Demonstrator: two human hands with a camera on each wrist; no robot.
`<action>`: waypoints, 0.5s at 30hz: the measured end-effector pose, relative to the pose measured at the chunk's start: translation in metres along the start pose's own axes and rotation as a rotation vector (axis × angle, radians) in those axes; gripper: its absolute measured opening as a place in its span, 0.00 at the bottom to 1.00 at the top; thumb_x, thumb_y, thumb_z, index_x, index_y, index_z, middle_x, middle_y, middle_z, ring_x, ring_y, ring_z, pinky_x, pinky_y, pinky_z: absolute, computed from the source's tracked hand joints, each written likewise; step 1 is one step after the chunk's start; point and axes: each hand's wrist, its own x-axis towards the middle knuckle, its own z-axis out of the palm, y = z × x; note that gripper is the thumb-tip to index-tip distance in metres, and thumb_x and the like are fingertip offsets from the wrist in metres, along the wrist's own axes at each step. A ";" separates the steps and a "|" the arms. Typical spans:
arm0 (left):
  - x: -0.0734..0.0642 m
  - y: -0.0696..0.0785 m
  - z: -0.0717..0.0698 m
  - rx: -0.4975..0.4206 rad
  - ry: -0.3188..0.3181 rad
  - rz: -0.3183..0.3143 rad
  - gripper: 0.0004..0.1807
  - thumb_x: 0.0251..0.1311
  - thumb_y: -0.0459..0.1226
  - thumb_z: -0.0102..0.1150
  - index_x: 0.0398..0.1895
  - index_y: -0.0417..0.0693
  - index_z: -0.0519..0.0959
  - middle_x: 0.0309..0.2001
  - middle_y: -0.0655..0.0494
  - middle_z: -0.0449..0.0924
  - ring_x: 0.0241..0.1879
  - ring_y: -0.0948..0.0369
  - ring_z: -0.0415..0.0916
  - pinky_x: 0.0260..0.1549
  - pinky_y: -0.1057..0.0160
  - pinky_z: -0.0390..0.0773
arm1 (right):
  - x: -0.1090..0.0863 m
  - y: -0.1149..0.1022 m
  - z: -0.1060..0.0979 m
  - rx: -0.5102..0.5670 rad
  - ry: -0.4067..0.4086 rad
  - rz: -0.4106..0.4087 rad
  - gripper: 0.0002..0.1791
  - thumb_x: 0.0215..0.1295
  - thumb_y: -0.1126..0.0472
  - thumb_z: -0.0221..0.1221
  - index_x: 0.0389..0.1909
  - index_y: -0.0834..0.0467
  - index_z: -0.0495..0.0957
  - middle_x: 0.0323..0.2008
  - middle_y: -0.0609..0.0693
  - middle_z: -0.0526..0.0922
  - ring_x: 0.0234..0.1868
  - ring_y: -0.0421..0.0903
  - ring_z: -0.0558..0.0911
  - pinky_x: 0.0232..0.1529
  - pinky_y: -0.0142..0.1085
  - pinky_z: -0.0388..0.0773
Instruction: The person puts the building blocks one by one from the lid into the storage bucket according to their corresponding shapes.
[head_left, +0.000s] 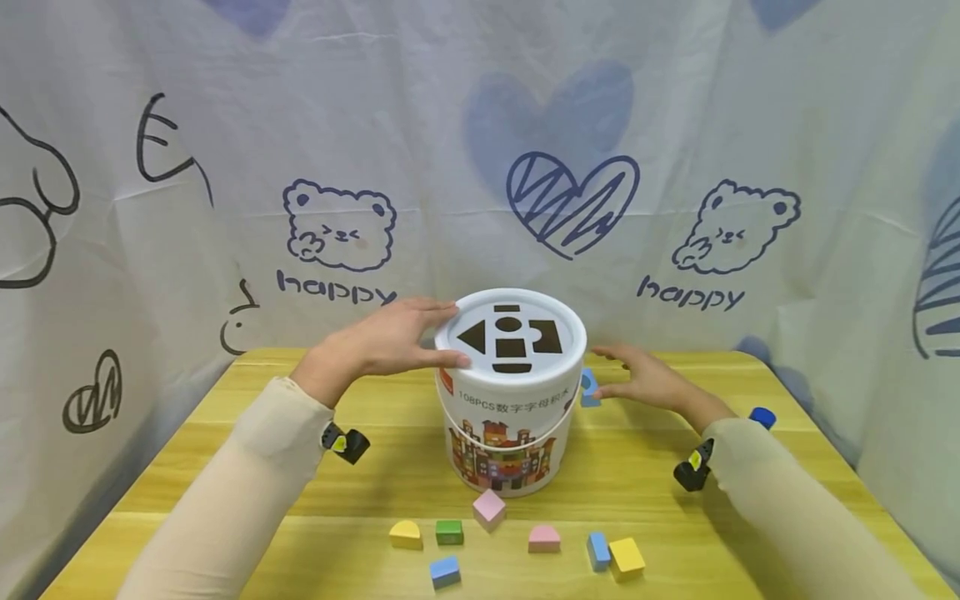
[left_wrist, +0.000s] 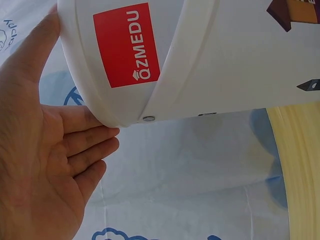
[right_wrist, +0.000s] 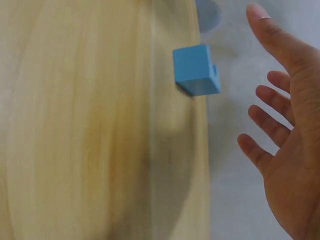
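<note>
A white lidded block bucket (head_left: 506, 417) stands mid-table, its lid (head_left: 551, 367) cut with several shaped holes. My left hand (head_left: 390, 342) rests against the lid's left side, thumb on the near rim and fingers toward the far side. In the left wrist view, its fairly straight fingers (left_wrist: 92, 145) touch the bucket's rim. Right of the bucket is a blue block with a rounded cutout (head_left: 590, 388). Beside this block is my right hand (head_left: 648, 383), whose thumb overlaps it in the head view. The right wrist view has the hand's fingers spread apart, with the block (right_wrist: 192, 67) outside them.
Along the front of the wooden table (head_left: 360, 500) lie a yellow half-round block (head_left: 406, 535), a green block (head_left: 449, 532), a pink cube (head_left: 489, 509), a pink half-round block (head_left: 543, 539), blue blocks (head_left: 446, 572) and a yellow block (head_left: 626, 558). A printed curtain (head_left: 450, 167) hangs behind.
</note>
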 end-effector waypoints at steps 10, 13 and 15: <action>0.000 -0.002 -0.004 -0.006 -0.007 -0.015 0.57 0.50 0.76 0.48 0.75 0.49 0.59 0.74 0.53 0.56 0.73 0.48 0.51 0.70 0.42 0.52 | 0.019 0.021 0.018 0.060 -0.072 0.086 0.54 0.44 0.38 0.74 0.72 0.53 0.64 0.70 0.58 0.65 0.68 0.62 0.63 0.67 0.63 0.56; 0.001 -0.002 -0.005 -0.011 -0.015 -0.011 0.57 0.49 0.77 0.48 0.75 0.49 0.59 0.75 0.53 0.56 0.73 0.47 0.51 0.69 0.41 0.52 | 0.022 0.026 0.022 0.082 -0.077 0.065 0.54 0.43 0.40 0.75 0.72 0.53 0.65 0.70 0.58 0.65 0.68 0.64 0.63 0.67 0.63 0.56; 0.002 -0.001 -0.005 -0.015 -0.023 -0.011 0.58 0.49 0.77 0.48 0.75 0.49 0.59 0.75 0.53 0.56 0.73 0.48 0.51 0.69 0.42 0.52 | 0.023 0.029 0.024 0.109 -0.084 0.054 0.53 0.44 0.42 0.75 0.71 0.54 0.65 0.70 0.59 0.65 0.67 0.65 0.64 0.67 0.63 0.58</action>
